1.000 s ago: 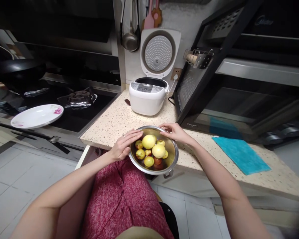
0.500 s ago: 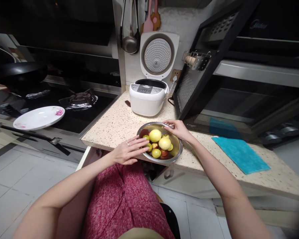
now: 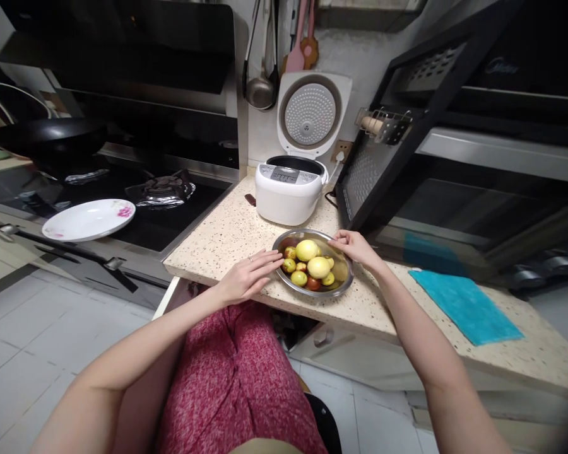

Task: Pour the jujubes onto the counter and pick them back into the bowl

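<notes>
A shiny metal bowl (image 3: 343,277) stands on the speckled counter near its front edge. Inside it lie two larger pale-yellow round fruits, one of them this yellow fruit (image 3: 307,250), among several smaller green and reddish-brown fruits that look like jujubes (image 3: 298,278). My right hand (image 3: 357,248) grips the bowl's right rim, thumb and fingers closed on it. At the left rim, my left hand (image 3: 248,277) stays open with its fingers stretched out and the tips at the edge of the bowl. Whether those tips touch the fruit, I cannot tell.
Behind the bowl stands a white rice cooker (image 3: 288,195) with its lid up. A blue cloth (image 3: 466,306) lies to the right, below a black oven (image 3: 492,189). On the left, a white plate (image 3: 89,221) rests by the stove burner (image 3: 163,189). A drawer is pulled out below the counter.
The view has shifted a little. The bowl sits slightly farther from the counter's front edge. My left fingers reach less far over the bowl; my right hand keeps its hold on the rim.
</notes>
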`<state>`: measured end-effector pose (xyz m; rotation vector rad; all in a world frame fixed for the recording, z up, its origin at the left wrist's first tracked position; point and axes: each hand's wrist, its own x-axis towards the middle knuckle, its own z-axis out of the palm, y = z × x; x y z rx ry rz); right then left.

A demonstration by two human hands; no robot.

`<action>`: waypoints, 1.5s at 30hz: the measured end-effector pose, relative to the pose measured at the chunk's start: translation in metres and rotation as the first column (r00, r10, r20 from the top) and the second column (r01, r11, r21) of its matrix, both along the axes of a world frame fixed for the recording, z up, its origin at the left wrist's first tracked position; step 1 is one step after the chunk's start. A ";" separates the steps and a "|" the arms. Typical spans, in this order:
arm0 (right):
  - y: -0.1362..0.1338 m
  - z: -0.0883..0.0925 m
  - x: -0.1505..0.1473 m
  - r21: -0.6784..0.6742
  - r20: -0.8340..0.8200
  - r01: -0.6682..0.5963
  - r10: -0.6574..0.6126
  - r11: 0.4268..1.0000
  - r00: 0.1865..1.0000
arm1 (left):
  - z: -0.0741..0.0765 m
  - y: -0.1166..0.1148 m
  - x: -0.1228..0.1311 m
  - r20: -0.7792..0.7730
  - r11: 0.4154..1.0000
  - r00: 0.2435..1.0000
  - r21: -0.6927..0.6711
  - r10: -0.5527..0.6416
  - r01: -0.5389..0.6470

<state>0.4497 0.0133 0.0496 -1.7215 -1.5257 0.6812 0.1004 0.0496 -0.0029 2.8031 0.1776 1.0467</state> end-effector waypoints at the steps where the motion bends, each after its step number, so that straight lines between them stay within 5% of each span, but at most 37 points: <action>1: -0.001 0.002 -0.002 -0.027 -0.055 0.007 -0.008 1.000 0.998 | -0.001 0.001 0.000 0.004 0.999 1.000 -0.032 0.026 -0.026; 10: -0.014 0.022 -0.028 0.018 -0.420 -0.063 0.065 0.998 0.905 | -0.006 -0.001 0.001 0.035 0.954 0.985 -0.259 0.168 -0.153; 16: -0.017 0.019 -0.039 0.070 -0.454 -0.066 0.091 0.995 0.887 | -0.004 -0.006 0.007 0.029 0.910 0.986 -0.389 0.167 -0.142; 22: -0.012 0.027 -0.056 0.095 -0.501 0.075 -0.017 0.993 0.866 | 0.003 -0.009 0.022 -0.022 0.839 0.984 -0.521 0.174 -0.160; 33: 0.001 0.076 -0.085 0.113 -0.357 0.060 -0.016 0.992 0.934 | 0.008 0.000 0.044 0.161 0.774 0.981 -0.632 0.110 0.018; 45: 0.000 0.090 -0.088 0.045 -0.254 0.114 -0.099 0.992 0.962 | -0.007 0.026 0.040 0.163 0.736 0.974 -0.676 0.155 -0.004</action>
